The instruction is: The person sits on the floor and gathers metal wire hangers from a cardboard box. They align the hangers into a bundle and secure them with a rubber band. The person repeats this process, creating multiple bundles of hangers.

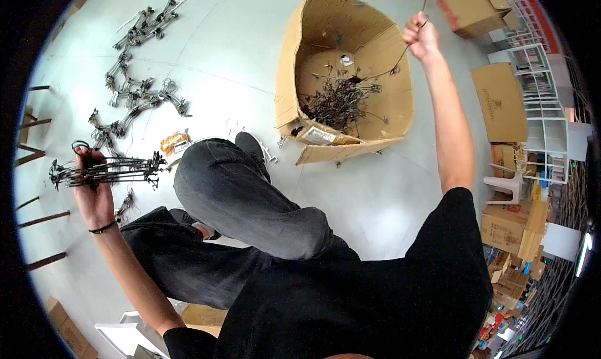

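Observation:
My left hand [96, 201] is raised at the left, fingers around a bundle of thin dark cables [131, 170] with small connectors at both ends. One cable loop stands up above the fingertips. At the upper right my right hand [422, 39] is closed on a single dark cable [400, 58]. Part of this cable sticks up past the fist, and its lower part runs down towards a tangled heap of cables [340, 103] inside an open cardboard box [288, 72]. Whether its lower end is caught in the heap, I cannot tell.
Bundled cables [127, 89] lie in a winding row on the pale floor. Near my left knee is a plastic bag with orange contents [174, 144]. Dark legs of furniture [47, 260] stand at the left. Cartons [498, 101], a plastic stool [507, 185] and white shelving [547, 110] line the right.

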Available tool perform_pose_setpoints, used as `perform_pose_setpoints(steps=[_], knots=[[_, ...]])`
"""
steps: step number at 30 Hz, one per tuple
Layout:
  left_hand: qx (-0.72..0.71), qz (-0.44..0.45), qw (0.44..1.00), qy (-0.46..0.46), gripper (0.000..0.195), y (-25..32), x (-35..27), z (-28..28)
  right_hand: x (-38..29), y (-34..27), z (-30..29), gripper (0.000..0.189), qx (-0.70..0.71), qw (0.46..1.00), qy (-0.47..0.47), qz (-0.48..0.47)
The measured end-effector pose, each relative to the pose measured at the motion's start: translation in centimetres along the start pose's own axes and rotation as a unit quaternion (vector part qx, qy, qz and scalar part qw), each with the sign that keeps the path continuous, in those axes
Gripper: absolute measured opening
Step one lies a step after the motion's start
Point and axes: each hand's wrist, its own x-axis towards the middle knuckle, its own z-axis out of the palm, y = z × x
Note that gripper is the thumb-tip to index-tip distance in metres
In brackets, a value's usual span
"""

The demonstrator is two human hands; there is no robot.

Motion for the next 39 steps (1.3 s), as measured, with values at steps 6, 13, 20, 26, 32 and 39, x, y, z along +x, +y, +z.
perform_pose_setpoints(steps=[6, 13, 20, 26, 32, 39], knots=[[0.034, 0.017, 0.999, 0.008, 0.021, -0.1, -0.5, 0.4, 0.0, 7.5, -0.4, 0.035, -0.079, 0.977, 0.121, 0.157], [0.014, 0.004, 1.0, -0.013, 0.02, 0.4, -0.6, 0.4, -3.2, 0.0, 4.4, 0.03, -0.081, 0.994, 0.057, 0.052], [0.001, -0.01, 1.0, -0.025, 0.022, 0.4, -0.9, 0.1, -3.5, -4.9, 4.0, 0.033, -0.04, 0.996, 0.036, -0.068], [0.016, 0.001, 1.0, -0.013, 0.022, 0.9, -0.4, -1.1, -3.8, 7.6, 2.6, 0.033, -0.298, 0.94, 0.005, 0.168], [0.015, -0.003, 0.999, -0.047, 0.022, 1.2, -1.1, 0.4, -3.1, 8.2, 2.6, 0.038, -0.046, 0.994, 0.029, 0.099], [0.022, 0.007, 1.0, -0.014, 0.022, 1.9, -1.4, -0.8, -1.5, 4.4, -1.5, 0.038, 0.022, 0.995, 0.019, 0.099]])
